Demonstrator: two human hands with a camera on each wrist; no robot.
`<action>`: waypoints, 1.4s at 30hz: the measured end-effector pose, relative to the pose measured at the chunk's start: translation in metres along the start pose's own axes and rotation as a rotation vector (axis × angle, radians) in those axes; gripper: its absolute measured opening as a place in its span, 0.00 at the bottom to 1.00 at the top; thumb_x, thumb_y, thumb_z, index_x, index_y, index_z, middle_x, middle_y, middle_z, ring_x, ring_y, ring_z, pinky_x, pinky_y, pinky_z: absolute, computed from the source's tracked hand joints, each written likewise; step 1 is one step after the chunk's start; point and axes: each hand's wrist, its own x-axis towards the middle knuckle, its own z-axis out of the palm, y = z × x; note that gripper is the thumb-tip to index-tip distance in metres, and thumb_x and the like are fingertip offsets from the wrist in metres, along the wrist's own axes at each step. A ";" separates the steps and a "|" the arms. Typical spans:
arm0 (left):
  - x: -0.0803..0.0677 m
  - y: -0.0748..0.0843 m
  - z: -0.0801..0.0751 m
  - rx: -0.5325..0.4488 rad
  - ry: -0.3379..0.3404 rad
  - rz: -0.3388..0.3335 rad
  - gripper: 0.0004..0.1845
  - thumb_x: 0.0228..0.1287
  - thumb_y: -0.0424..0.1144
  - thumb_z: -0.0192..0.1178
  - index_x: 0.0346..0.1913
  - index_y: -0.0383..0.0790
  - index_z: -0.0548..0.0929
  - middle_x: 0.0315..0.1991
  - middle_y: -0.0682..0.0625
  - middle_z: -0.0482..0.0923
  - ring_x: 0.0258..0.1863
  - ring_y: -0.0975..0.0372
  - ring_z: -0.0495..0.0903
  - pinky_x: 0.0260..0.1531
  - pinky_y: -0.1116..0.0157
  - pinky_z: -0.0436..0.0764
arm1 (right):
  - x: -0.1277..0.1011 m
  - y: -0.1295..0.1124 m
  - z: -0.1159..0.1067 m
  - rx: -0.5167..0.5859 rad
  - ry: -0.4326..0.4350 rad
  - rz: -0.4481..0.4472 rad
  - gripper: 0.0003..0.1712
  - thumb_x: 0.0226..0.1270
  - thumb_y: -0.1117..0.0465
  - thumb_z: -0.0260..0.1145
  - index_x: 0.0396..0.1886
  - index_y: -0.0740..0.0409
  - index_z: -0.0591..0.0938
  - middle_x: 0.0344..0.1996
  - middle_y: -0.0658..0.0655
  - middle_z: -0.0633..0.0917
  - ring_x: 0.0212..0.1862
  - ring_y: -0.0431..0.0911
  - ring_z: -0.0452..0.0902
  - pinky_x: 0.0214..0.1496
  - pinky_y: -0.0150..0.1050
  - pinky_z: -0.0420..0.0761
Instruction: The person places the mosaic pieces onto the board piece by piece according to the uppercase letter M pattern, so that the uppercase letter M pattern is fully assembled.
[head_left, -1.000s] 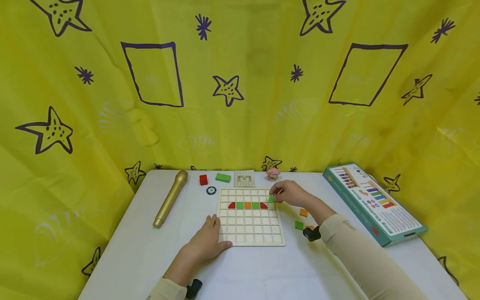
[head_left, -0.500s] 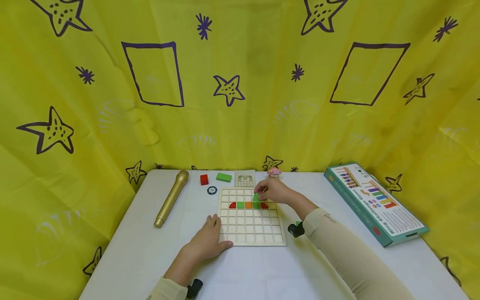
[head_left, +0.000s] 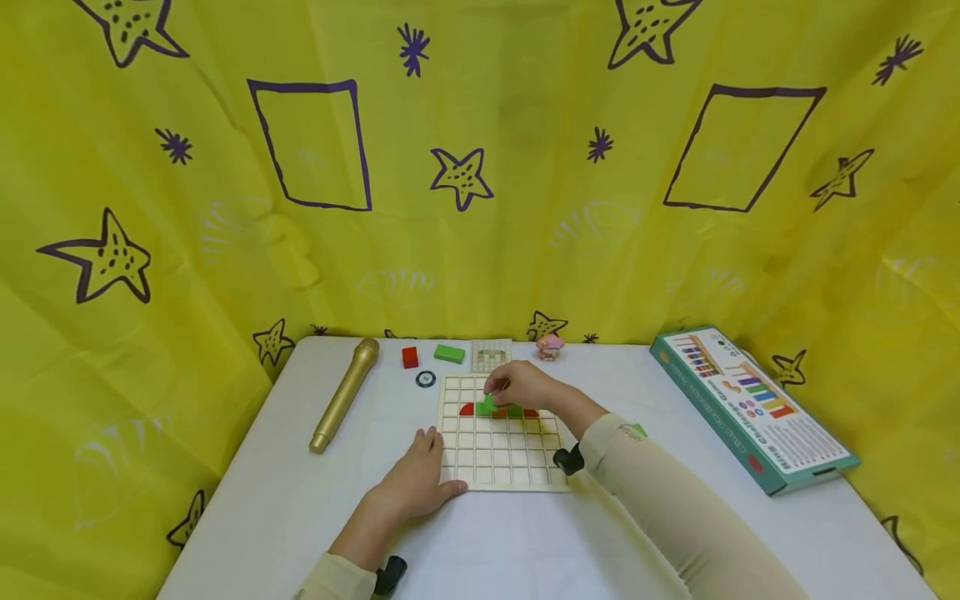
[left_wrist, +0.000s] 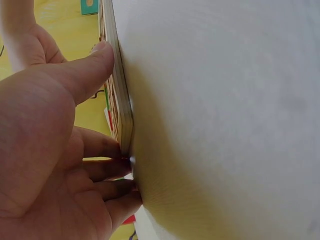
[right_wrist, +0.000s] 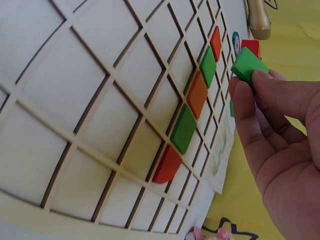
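Against the near-left corner of the grid board [head_left: 498, 433], the left hand [head_left: 412, 483] rests flat with straight fingers. Beyond it, the right hand [head_left: 521, 385] has carried its pinched green square block [right_wrist: 248, 65] leftward along the far rows — hovering over the coloured row [right_wrist: 192, 112]. Farther off lie a pattern card [head_left: 491, 356] and a gold microphone [head_left: 345, 393]; nothing blocks the cells.

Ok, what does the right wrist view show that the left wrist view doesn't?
Only the right wrist view shows the right hand pinching a green block above the row of red, green and orange tiles. Only the left wrist view shows the left hand pressed against the board's edge. Both show the wooden grid board.
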 end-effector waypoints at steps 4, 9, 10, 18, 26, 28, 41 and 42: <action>0.001 0.000 0.000 0.010 0.001 0.001 0.52 0.63 0.59 0.67 0.73 0.21 0.59 0.75 0.29 0.54 0.76 0.39 0.52 0.69 0.46 0.64 | 0.006 -0.003 0.007 -0.030 0.001 -0.024 0.06 0.68 0.69 0.68 0.41 0.57 0.87 0.34 0.49 0.84 0.39 0.43 0.77 0.43 0.37 0.80; 0.001 0.000 -0.001 0.018 0.006 0.007 0.51 0.64 0.58 0.67 0.73 0.21 0.59 0.75 0.29 0.54 0.76 0.39 0.52 0.69 0.46 0.64 | 0.011 -0.008 0.017 -0.024 -0.007 -0.026 0.06 0.67 0.69 0.69 0.39 0.55 0.87 0.32 0.48 0.83 0.37 0.43 0.76 0.42 0.36 0.79; 0.001 0.000 -0.001 0.020 0.005 0.010 0.51 0.64 0.58 0.67 0.73 0.21 0.59 0.75 0.29 0.54 0.76 0.39 0.52 0.69 0.46 0.64 | 0.011 -0.009 0.019 -0.026 -0.010 -0.025 0.06 0.67 0.69 0.69 0.39 0.55 0.87 0.32 0.48 0.83 0.37 0.43 0.75 0.42 0.36 0.78; -0.001 -0.001 -0.001 0.019 0.008 0.034 0.51 0.64 0.58 0.67 0.73 0.20 0.60 0.75 0.28 0.55 0.75 0.38 0.52 0.69 0.46 0.64 | 0.016 -0.016 0.031 -0.049 -0.029 -0.020 0.06 0.67 0.70 0.69 0.39 0.56 0.87 0.31 0.47 0.84 0.36 0.41 0.76 0.41 0.33 0.78; 0.001 -0.002 0.000 0.024 0.000 0.024 0.51 0.64 0.58 0.66 0.73 0.21 0.60 0.75 0.29 0.55 0.76 0.38 0.52 0.69 0.46 0.63 | 0.020 -0.017 0.039 -0.071 -0.035 -0.058 0.05 0.66 0.70 0.70 0.37 0.57 0.87 0.30 0.46 0.84 0.35 0.39 0.76 0.40 0.33 0.78; 0.001 -0.002 0.000 0.025 0.001 0.021 0.51 0.64 0.58 0.66 0.73 0.21 0.60 0.75 0.29 0.54 0.76 0.39 0.51 0.70 0.47 0.63 | 0.021 -0.017 0.040 -0.087 -0.032 -0.052 0.05 0.66 0.69 0.70 0.37 0.56 0.87 0.30 0.46 0.84 0.35 0.39 0.76 0.41 0.34 0.78; 0.001 -0.001 0.000 0.023 0.004 0.019 0.51 0.64 0.58 0.66 0.73 0.20 0.60 0.75 0.29 0.54 0.76 0.39 0.51 0.70 0.47 0.63 | 0.023 -0.018 0.047 -0.155 -0.017 -0.029 0.04 0.63 0.69 0.72 0.34 0.56 0.87 0.27 0.46 0.83 0.34 0.40 0.75 0.41 0.36 0.78; 0.001 -0.001 0.000 0.023 0.003 0.017 0.51 0.64 0.58 0.66 0.73 0.21 0.59 0.75 0.29 0.54 0.76 0.39 0.51 0.70 0.47 0.63 | 0.023 -0.018 0.048 -0.163 -0.015 -0.030 0.04 0.63 0.69 0.72 0.33 0.56 0.87 0.27 0.46 0.83 0.34 0.40 0.76 0.41 0.36 0.78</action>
